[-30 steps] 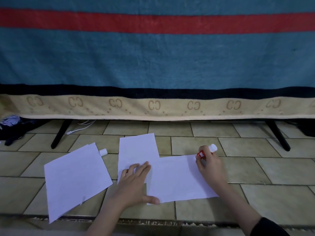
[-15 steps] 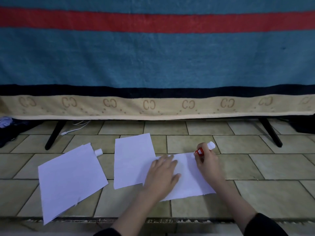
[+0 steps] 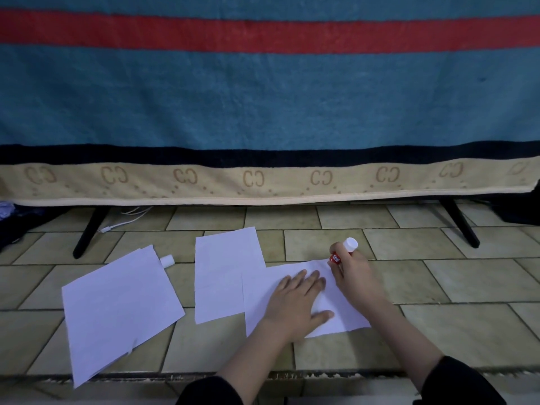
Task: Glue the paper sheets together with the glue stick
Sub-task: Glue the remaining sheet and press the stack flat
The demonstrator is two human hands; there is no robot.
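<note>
Nearby, cap [image 3: 166, 261] left of joined sheets [image 3: 336, 305]; left hand [image 3: 295, 305] flat, fingers extended, pressing them; right hand [image 3: 355, 277] clenched around glue stick [image 3: 343, 252].

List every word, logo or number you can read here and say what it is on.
"CC": a paired-C monogram, the first C mirrored, repeated along the beige band of the blanket.
White print on the red label of the glue stick, gripped in the right hand: too small and blurred to read.
Paper sheets: no text visible.
</note>
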